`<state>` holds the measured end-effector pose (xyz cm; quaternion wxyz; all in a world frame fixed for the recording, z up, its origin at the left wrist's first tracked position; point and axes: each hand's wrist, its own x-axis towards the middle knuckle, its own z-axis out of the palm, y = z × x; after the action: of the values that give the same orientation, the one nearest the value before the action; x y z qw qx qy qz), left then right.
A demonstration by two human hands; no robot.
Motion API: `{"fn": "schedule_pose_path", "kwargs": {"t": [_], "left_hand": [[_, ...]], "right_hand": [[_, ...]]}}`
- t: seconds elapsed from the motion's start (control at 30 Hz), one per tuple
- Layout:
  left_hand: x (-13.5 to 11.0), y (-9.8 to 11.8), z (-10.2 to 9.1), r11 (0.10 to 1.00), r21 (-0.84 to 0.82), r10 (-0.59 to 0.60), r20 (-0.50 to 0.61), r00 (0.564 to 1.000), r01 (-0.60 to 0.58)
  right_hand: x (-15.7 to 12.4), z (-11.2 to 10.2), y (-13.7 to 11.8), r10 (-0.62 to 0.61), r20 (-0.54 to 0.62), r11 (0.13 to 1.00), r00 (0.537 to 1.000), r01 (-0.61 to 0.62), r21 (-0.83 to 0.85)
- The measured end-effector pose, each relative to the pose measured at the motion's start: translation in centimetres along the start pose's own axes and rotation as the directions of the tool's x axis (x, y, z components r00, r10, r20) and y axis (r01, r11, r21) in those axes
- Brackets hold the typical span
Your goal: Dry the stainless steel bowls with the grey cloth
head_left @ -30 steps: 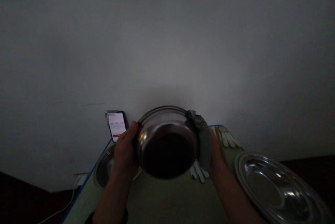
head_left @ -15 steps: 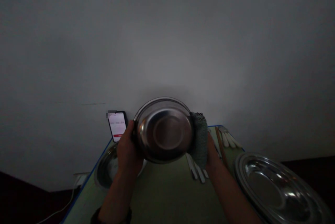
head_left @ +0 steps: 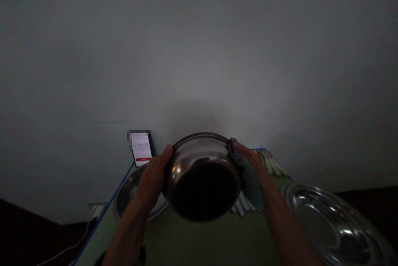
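Note:
A steel bowl (head_left: 202, 162) is held up above the table, tilted so that its outer side and dark underside face me. My left hand (head_left: 155, 174) grips its left side, thumb near the rim. On the opposite side my right hand (head_left: 251, 162) is closed on a grey-green cloth (head_left: 251, 187), pressing it against the bowl's rim and wall. The bowl's inside is hidden from me. Behind my left forearm stands another metal bowl (head_left: 124, 193), partly covered by the arm.
A lit phone (head_left: 141, 150) leans on the wall at the back left. White-handled cutlery (head_left: 241, 207) lies behind the held bowl, with more white-handled pieces (head_left: 273, 165) at the back right. Large steel dishes (head_left: 311, 216) sit at the right. The green table (head_left: 199, 245) meets the wall.
The bowl has tipped and come lower, its underside now dark and turned toward me. My right hand with the cloth has shifted up along the bowl's right rim.

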<state>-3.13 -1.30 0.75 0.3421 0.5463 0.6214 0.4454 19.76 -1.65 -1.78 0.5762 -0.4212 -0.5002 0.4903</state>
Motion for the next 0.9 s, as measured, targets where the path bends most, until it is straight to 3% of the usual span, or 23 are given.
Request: {"fn": "schedule_pose_path", "kwargs": {"t": [0.13,0.23,0.3,0.4,0.5,0.6,0.7,0.8,0.9], "left_hand": [[-0.9,0.3,0.1,0.991,-0.063,0.134,0.283,0.950,-0.121],[-1.5,0.2,0.3,0.977,-0.096,0.210,0.366,0.906,-0.188],[-1.6,0.1,0.6,0.975,-0.151,0.208,0.382,0.901,-0.161],[-1.3,-0.2,1.0,0.953,-0.302,0.136,0.301,0.944,-0.040],[-0.5,-0.3,1.2,0.889,-0.449,0.009,0.199,0.980,0.083],[0.3,-0.3,1.0,0.798,-0.574,-0.110,0.157,0.982,0.181],[0.4,-0.2,1.3,0.797,-0.589,-0.148,0.025,0.989,0.134],[-0.5,0.5,2.3,0.862,-0.502,-0.127,-0.077,0.989,0.071],[-1.9,1.5,3.4,0.902,-0.429,-0.122,-0.135,0.983,0.053]], "right_hand": [[-1.1,0.4,-1.0,-0.107,0.130,0.952,0.986,0.139,-0.274],[-2.0,0.9,-1.6,-0.189,0.204,0.861,0.961,0.262,-0.435],[-2.4,1.2,-1.9,-0.213,0.257,0.826,0.943,0.314,-0.468],[-2.2,1.4,-1.9,-0.250,0.185,0.826,0.950,0.309,-0.471],[-1.4,0.9,-1.6,-0.286,-0.118,0.881,0.951,0.212,-0.424],[-0.9,-0.3,-1.5,-0.309,-0.412,0.902,0.857,0.127,-0.412],[-1.2,-1.0,-1.9,-0.409,-0.559,0.873,0.721,0.132,-0.469],[-2.2,-0.1,-2.3,-0.527,-0.552,0.811,0.646,0.188,-0.554],[-3.0,2.5,-1.5,-0.678,-0.349,0.683,0.647,0.380,-0.623]]}}
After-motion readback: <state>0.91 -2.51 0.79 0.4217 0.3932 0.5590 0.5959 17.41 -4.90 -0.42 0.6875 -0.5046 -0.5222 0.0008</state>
